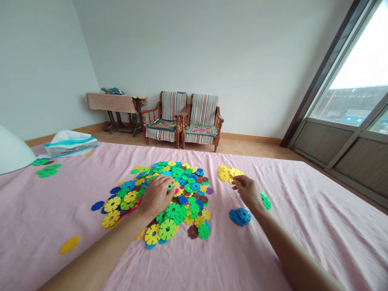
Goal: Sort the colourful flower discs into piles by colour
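A heap of plastic snowflake discs [173, 210] in green, yellow, blue and brown lies spread on the pink cloth. My left hand [157, 196] rests on this heap with its fingers curled down among the discs. Its fingertips are partly hidden, and what they grip does not show. To the right, my right hand [247, 190] is closed in a pinch at the near edge of a small group of yellow discs [224, 173]. A yellow disc [232, 182] shows at its fingertips. Blue discs [240, 217] lie below this hand, and green discs [266, 200] are partly behind its wrist.
A tissue box [72, 145] stands at the far left beside a white rounded object [13, 149]. Green discs [48, 170] and a lone yellow disc [69, 245] lie on the left. Beyond the cloth's edge are two wooden armchairs [198, 130] and a covered table [110, 102].
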The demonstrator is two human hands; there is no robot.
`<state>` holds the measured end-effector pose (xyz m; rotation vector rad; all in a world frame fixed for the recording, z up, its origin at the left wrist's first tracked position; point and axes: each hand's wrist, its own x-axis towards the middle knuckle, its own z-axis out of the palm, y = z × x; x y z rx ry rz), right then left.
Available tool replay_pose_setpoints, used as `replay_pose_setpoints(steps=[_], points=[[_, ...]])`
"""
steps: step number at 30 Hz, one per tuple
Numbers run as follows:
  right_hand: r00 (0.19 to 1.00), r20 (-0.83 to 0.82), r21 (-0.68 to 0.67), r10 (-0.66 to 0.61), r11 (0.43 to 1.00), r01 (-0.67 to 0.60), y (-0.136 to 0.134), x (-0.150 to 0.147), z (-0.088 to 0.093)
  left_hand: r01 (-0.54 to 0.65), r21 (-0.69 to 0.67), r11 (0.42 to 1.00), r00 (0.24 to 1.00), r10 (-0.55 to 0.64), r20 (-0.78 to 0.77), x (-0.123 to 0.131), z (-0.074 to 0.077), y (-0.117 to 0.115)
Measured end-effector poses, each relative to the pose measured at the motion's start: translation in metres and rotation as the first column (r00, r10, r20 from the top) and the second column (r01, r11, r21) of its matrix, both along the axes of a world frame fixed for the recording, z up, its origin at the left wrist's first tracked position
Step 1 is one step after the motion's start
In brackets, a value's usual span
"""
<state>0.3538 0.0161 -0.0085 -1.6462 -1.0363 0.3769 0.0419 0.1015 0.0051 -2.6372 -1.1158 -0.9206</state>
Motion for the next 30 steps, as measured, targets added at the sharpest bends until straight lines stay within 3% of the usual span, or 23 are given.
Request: replay_pose_setpoints(steps=[3, 8, 16, 19, 24, 30], points=[[0.959, 0.129, -0.006, 0.253, 0.967, -0.254, -0.013, -0.042, 0.013, -0.005, -0.005, 1.000, 1.000, 0.005, -0.010, 0.000, 0.002, -0.001], [0.754, 0.399, -0.082, 0.522, 0.840, -0.537, -0.036, -0.107, 0.027, -0.006, -0.003, 1.000, 0.999, 0.006, -0.031, 0.002, 0.005, -0.004], [0.470, 0.597, -0.247, 0.650, 0.707, -0.663, -0.052, -0.151, 0.036, -0.026, -0.003, 1.000, 0.999, 0.026, -0.028, 0.002, 0.004, -0.004], [0.390, 0.638, -0.309, 0.664, 0.684, -0.660, -0.056, -0.162, 0.037, -0.028, -0.003, 1.000, 0.999, 0.028, -0.029, 0.001, 0.003, -0.003], [0.381, 0.649, -0.349, 0.658, 0.703, -0.619, -0.055, -0.167, 0.031, -0.022, 0.006, 1.000, 0.999, 0.023, -0.031, 0.001, 0.003, -0.003], [0.529, 0.531, -0.295, 0.662, 0.730, -0.617, -0.055, -0.159, 0.024, -0.012, 0.018, 1.000, 1.000, 0.012, -0.011, 0.002, 0.003, -0.003]])
